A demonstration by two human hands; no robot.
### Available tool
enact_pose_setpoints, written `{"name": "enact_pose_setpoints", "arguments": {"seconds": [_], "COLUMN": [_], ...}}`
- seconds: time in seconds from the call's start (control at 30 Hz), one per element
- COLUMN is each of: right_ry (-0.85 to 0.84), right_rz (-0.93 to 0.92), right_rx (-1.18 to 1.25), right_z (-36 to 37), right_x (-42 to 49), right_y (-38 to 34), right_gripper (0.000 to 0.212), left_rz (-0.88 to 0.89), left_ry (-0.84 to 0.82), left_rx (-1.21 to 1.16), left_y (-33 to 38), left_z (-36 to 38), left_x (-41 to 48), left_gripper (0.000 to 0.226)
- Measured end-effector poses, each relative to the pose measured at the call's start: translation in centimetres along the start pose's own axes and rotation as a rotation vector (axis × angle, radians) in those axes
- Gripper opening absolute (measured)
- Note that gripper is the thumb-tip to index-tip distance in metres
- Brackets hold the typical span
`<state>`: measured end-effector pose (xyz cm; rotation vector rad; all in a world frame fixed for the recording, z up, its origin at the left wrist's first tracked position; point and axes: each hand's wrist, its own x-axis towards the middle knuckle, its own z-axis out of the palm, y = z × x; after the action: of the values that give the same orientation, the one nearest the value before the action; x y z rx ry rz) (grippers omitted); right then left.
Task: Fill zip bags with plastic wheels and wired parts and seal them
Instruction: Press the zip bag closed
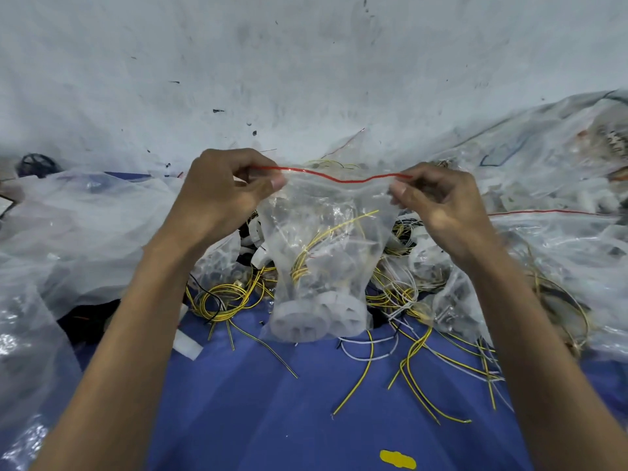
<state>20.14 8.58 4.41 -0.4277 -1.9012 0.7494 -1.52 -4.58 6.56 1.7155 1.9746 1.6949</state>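
Seemingly unsealed, our zip bag [323, 232] held wheels [299, 321] and wired parts [306, 260]; left hand [221, 195] and right hand [438, 205] pinched its top.

left hand [221, 195] + right hand [438, 202] pinch zip bag [323, 253] top corners | wheels [299, 321], yellow wires [316, 246] inside

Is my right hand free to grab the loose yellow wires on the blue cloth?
Probably not yet: the right hand pinches the top of the zip bag. The loose yellow wires themselves lie uncovered.
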Motion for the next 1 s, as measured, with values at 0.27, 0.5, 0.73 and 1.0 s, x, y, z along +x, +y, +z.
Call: {"name": "enact_pose_setpoints", "arguments": {"seconds": [0.27, 0.5, 0.73, 1.0], "right_ry": [-0.029, -0.065, -0.064, -0.093], "right_rz": [-0.033, -0.010, 0.025, -0.005], "right_rx": [0.024, -0.026, -0.046, -0.003], "right_z": [0.3, 0.4, 1.1, 1.1], "right_x": [-0.4, -0.3, -0.3, -0.5], "right_y": [-0.9, -0.7, -1.3, -2.2], "right_gripper": [0.005, 0.017, 0.007, 0.007], "left_rz": [0.011, -0.002, 0.035, 0.105], "left_ry": [0.015, -0.037, -0.053, -0.086], "left_rx": [-0.061, -0.139, -0.183, -0.228], "left_y": [-0.2, -0.4, -0.4, -0.3], "left_z": [0.1, 0.7, 1.2, 0.9], "left_x": [-0.1, -0.3, -0.3, -0.6], "left_gripper": [0.016, 0.009, 0.010, 0.014]}}
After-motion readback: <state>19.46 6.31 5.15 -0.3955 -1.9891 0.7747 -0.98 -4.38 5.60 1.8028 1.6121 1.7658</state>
